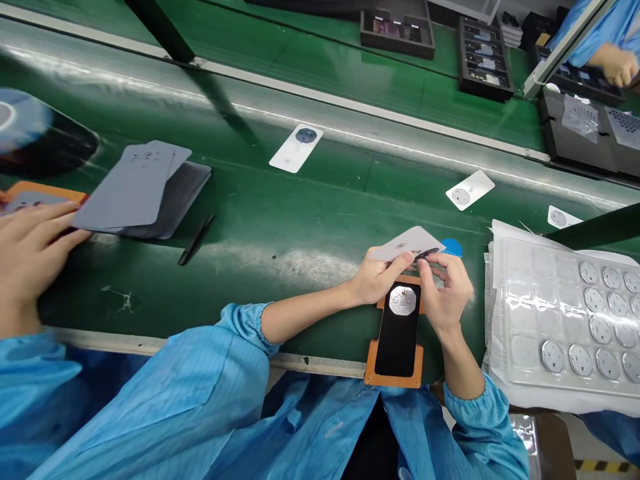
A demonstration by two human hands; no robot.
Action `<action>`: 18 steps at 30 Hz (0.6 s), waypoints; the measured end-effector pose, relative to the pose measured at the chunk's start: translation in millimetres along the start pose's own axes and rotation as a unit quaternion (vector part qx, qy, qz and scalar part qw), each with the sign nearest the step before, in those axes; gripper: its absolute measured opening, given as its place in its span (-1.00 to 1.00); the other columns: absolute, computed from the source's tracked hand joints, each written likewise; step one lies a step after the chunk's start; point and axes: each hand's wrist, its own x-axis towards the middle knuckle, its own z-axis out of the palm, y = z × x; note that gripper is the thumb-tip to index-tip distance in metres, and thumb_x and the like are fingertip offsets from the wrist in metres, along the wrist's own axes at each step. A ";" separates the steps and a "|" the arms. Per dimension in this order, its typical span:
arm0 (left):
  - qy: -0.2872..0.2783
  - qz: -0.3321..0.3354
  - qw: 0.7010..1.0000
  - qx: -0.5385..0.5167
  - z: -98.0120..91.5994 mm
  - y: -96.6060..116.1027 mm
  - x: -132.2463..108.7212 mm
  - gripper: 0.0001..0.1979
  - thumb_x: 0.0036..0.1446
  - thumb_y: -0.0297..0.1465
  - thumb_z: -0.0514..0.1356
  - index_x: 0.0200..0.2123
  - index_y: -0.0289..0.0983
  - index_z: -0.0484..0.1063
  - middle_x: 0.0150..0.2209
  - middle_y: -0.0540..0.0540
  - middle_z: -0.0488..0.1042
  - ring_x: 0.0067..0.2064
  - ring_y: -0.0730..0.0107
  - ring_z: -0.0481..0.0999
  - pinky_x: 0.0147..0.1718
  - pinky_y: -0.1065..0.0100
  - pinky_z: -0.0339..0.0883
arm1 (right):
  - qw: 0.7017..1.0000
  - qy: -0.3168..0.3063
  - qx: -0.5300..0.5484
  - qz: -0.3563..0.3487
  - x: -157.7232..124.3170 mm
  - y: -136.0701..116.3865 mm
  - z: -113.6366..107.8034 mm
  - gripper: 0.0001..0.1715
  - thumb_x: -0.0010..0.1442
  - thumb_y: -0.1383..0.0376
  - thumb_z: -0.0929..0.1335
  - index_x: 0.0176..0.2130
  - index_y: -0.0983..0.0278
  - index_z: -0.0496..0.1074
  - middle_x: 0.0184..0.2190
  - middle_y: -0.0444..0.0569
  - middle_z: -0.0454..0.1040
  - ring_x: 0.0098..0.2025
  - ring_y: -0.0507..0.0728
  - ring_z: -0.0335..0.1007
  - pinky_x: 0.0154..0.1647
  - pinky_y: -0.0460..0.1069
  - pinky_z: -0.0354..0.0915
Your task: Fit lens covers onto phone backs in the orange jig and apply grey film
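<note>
My left hand [381, 275] is closed on a pale phone back cover [407, 244], which is held tilted above the bench. The thumb and fingers of my right hand [447, 288] pinch at its near right edge, by a dark round camera part; the exact contact is partly hidden by the fingers. Below my hands lies an orange fixture [373, 363] with a black phone-shaped plate [397, 340] in it. A silver round disc [403, 301] sits at the plate's upper end. Just behind the cover a blue round piece [452, 247] shows.
A clear tray [530, 313] with several round camera pieces stands at right. White phone covers [295, 150] lie along the green bench [280, 220]. At left are stacked grey covers [130, 187], a black pen-like tool [197, 240] and a co-worker's hand [35, 257]. A metal rail [350, 100] runs behind.
</note>
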 end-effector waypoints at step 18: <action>-0.045 0.145 0.984 0.091 4.0 -14.6 -11.2 -0.56 0.40 -0.14 0.07 0.23 -0.13 0.46 0.25 -0.12 0.44 0.25 0.13 0.46 0.25 0.10 0.37 | 0.999 0.012 0.017 0.027 -0.7 9.3 1.1 -0.88 0.30 0.26 0.35 -0.26 0.19 0.50 -0.25 0.00 0.58 -0.19 0.15 0.54 -0.14 0.09 0.53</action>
